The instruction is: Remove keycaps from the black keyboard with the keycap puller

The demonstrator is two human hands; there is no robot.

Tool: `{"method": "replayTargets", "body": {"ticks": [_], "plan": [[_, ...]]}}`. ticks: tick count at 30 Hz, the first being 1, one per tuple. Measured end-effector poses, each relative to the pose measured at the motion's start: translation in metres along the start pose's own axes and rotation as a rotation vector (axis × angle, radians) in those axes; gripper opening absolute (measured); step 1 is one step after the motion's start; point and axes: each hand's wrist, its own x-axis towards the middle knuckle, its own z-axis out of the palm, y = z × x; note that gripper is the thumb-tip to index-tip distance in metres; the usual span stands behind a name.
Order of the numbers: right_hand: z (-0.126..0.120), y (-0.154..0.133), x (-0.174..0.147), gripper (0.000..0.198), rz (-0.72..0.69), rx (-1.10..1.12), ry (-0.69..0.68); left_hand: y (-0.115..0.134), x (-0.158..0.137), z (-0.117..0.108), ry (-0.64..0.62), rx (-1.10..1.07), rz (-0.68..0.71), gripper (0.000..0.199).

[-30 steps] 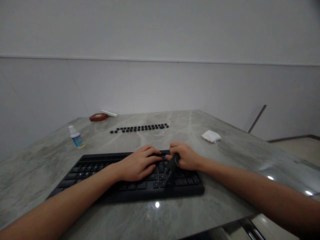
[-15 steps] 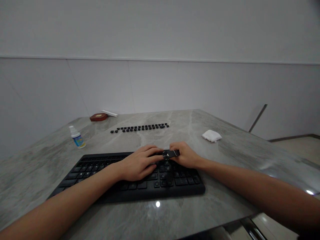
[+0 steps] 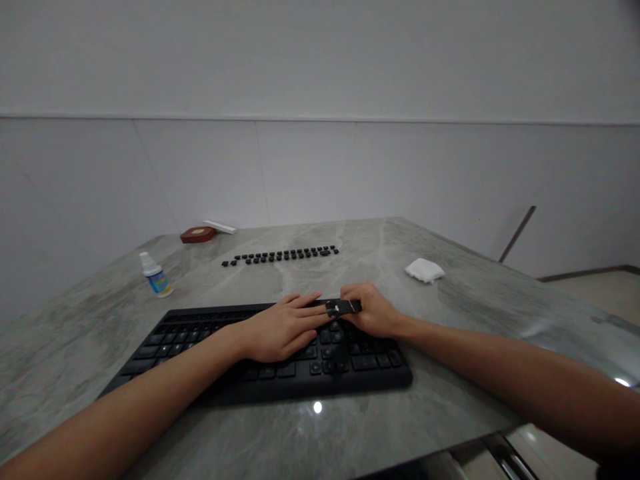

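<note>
A black keyboard [image 3: 360, 381] lies on the grey marbled table in front of me. My left hand [image 3: 280, 327] rests flat across its middle, palm down with fingers stretched out to the right. My right hand [image 3: 370, 310] is closed around a small black keycap puller [image 3: 343, 307] with a thin shiny wire, above the keyboard's right part. The left fingertips reach up to the puller's end; whether they touch it I cannot tell. Fingers and tool hide the keys right under them.
Beyond the keyboard, loose black keycaps [image 3: 285, 256] lie in two rows. A spray bottle [image 3: 156, 275] stands at left, a reddish-brown box [image 3: 198, 235] and a white strip [image 3: 220, 227] by the wall. A white cloth pad [image 3: 425, 270] lies at right.
The left hand's fingers have spread and straightened a little. The right hand keeps its grip on the keycap puller in nearly the same spot.
</note>
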Motion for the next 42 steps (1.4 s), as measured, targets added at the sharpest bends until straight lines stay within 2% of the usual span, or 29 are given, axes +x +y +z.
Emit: {"method": "replayTargets", "body": {"ticks": [18,32,42], "plan": [[0.0006,0.0052,0.0003,0.023,0.056,-0.018,-0.046,-0.0009,-0.0003,0.0013,0.025,-0.017,-0.001,0.049],[-0.0001,0.0055,-0.0003,0.022,-0.09,0.06,-0.063,0.0013,0.0009,-0.0003,0.013,0.005,0.001,0.046],[0.001,0.0077,-0.0007,0.018,-0.119,0.066,-0.074,0.0021,0.0009,-0.0004,0.033,-0.011,-0.004,0.044]]}}
